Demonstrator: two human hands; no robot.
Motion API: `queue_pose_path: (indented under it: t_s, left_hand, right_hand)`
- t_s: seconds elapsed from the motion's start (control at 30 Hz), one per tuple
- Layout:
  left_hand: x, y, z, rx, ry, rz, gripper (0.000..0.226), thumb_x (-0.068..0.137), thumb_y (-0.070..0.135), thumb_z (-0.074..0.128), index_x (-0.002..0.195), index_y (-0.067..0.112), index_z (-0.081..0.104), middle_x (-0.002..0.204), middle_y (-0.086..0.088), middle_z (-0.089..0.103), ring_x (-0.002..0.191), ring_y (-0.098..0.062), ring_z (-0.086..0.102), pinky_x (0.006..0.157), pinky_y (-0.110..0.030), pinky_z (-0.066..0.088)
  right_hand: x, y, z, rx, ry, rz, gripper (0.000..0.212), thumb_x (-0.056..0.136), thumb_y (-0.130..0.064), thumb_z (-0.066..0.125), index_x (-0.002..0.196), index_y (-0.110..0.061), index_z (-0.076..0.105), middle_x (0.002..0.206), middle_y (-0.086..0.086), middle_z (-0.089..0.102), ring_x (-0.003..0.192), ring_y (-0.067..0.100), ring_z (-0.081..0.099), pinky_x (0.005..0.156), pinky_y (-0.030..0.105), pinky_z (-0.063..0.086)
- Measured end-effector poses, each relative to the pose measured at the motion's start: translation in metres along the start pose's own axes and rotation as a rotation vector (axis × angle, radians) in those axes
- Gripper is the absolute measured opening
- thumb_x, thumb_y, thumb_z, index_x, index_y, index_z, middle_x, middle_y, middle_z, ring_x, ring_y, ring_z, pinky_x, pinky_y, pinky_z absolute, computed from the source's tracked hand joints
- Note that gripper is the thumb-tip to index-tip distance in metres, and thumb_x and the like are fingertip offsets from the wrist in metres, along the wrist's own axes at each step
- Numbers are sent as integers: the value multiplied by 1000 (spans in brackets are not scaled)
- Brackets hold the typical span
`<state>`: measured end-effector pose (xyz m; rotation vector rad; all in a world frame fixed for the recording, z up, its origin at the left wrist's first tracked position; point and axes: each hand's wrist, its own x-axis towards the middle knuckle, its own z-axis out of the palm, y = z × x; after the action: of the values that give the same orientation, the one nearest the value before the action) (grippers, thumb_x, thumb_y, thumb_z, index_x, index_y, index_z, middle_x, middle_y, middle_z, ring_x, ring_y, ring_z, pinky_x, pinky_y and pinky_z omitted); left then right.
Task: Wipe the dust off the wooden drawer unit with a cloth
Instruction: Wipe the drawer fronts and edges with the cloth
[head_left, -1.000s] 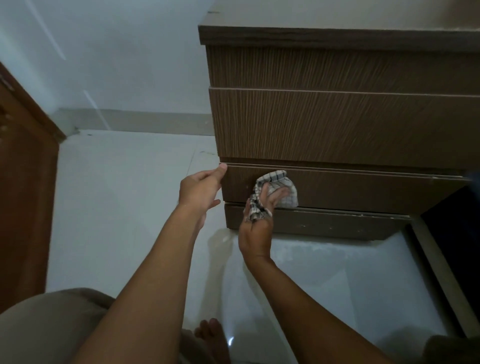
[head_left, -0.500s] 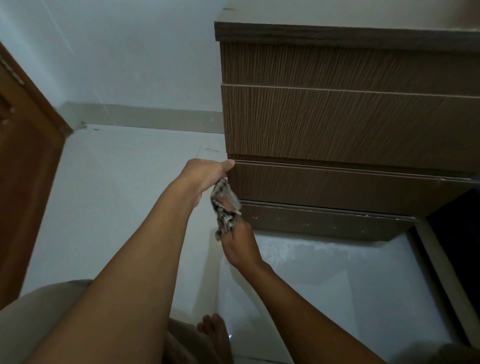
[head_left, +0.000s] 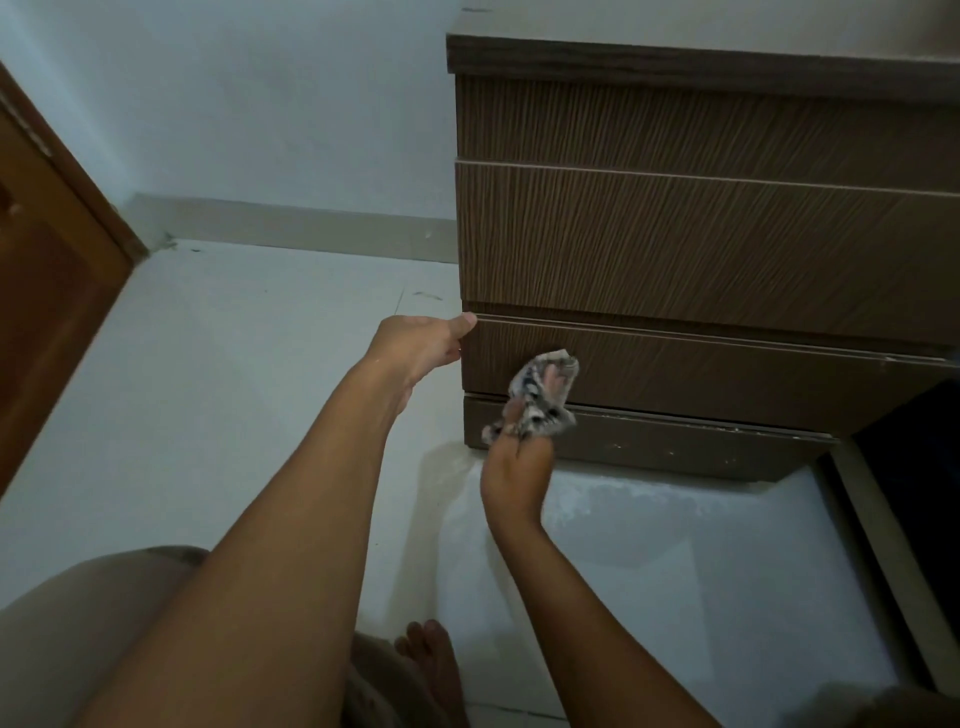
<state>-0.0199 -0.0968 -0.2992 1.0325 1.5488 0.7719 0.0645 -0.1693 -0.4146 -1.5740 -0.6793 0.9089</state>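
Observation:
The brown wooden drawer unit (head_left: 701, 239) stands on the floor at the upper right, its lowest drawer front (head_left: 727, 374) pulled slightly out. My left hand (head_left: 421, 345) grips the left corner of that lowest drawer, thumb on its top edge. My right hand (head_left: 519, 462) holds a crumpled black-and-white checked cloth (head_left: 540, 400) and presses it against the left part of the lowest drawer front, just above the plinth. The cloth hides most of my right fingers.
A white tiled floor (head_left: 234, 374) spreads to the left and front. A brown wooden door (head_left: 47, 270) stands at the far left. A dark opening (head_left: 919, 467) lies right of the unit. My knee (head_left: 78, 634) and bare foot (head_left: 431, 660) are at the bottom.
The cloth swept left to the drawer's corner, then back right onto the drawer front. My left hand stayed on the drawer's left corner. The view shifted left.

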Motion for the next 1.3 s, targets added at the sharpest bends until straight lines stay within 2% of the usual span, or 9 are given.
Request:
queue_pose_path:
  t_s: [0.13, 0.23, 0.33, 0.43, 0.57, 0.7, 0.93, 1.03, 1.3]
  left_hand:
    - [1, -3, 0, -36, -16, 2, 44, 85, 39, 72, 114, 6, 65, 105, -2, 71, 91, -10, 68, 101, -38, 40]
    - [2, -5, 1, -67, -3, -1, 46, 85, 39, 71, 117, 7, 63, 107, -1, 68, 90, -9, 67, 96, -33, 42]
    - [2, -7, 2, -120, 6, -6, 45, 86, 36, 71, 117, 5, 63, 113, -4, 68, 97, -13, 67, 74, -17, 43]
    - [2, -9, 4, -129, 18, -8, 44, 86, 37, 71, 117, 7, 63, 116, -3, 68, 97, -13, 67, 92, -27, 42]
    - [1, -10, 6, -119, 29, 3, 43, 87, 37, 69, 119, 8, 63, 117, -1, 66, 96, -13, 64, 97, -34, 40]
    - [2, -11, 6, -134, 39, 4, 42, 86, 37, 71, 114, 7, 66, 113, -3, 70, 95, -12, 67, 92, -29, 41]
    - [5, -19, 7, -125, 72, 37, 41, 83, 45, 70, 105, 10, 71, 104, -1, 74, 94, -16, 70, 91, -35, 50]
    - [6, -30, 14, -225, 123, 30, 35, 92, 46, 57, 100, 15, 72, 102, 3, 75, 94, -11, 69, 91, -37, 44]
    - [19, -75, 69, -126, 337, -105, 25, 101, 21, 44, 116, 16, 63, 106, -5, 58, 94, -22, 50, 83, -33, 46]
  right_hand:
    - [-5, 10, 0, -237, -319, -21, 21, 100, -14, 44, 112, -13, 61, 101, 9, 69, 72, 7, 58, 59, 18, 44]
    - [-21, 24, -16, -175, -549, -13, 32, 102, -12, 40, 129, -23, 55, 119, -12, 65, 93, -6, 60, 75, 12, 51]
    - [-36, 29, -34, -14, -362, 33, 21, 102, -21, 45, 118, -21, 58, 110, -5, 68, 96, 2, 66, 79, 16, 55]
    - [-34, 20, -41, 140, -23, 98, 17, 99, -24, 48, 113, -17, 56, 90, -4, 66, 64, -12, 62, 57, 7, 49]
    - [-7, -14, -36, 336, 248, 108, 31, 99, -31, 49, 111, -5, 60, 95, 0, 66, 83, 6, 64, 58, 1, 44]
    - [2, -45, -19, 321, 94, 73, 21, 100, -29, 48, 84, -20, 57, 73, -13, 58, 56, -13, 54, 47, 2, 39]
    - [-7, -17, -19, -89, -538, -50, 17, 101, -30, 48, 96, -27, 64, 89, -15, 70, 85, 0, 67, 76, 22, 54]
    - [1, -21, -42, 92, -488, 142, 14, 100, -26, 51, 100, -23, 65, 96, -3, 73, 84, 5, 72, 70, 23, 58]
    - [13, 4, -143, 605, -256, 561, 37, 95, -22, 56, 125, -1, 60, 119, 20, 68, 111, 33, 65, 102, 50, 46]
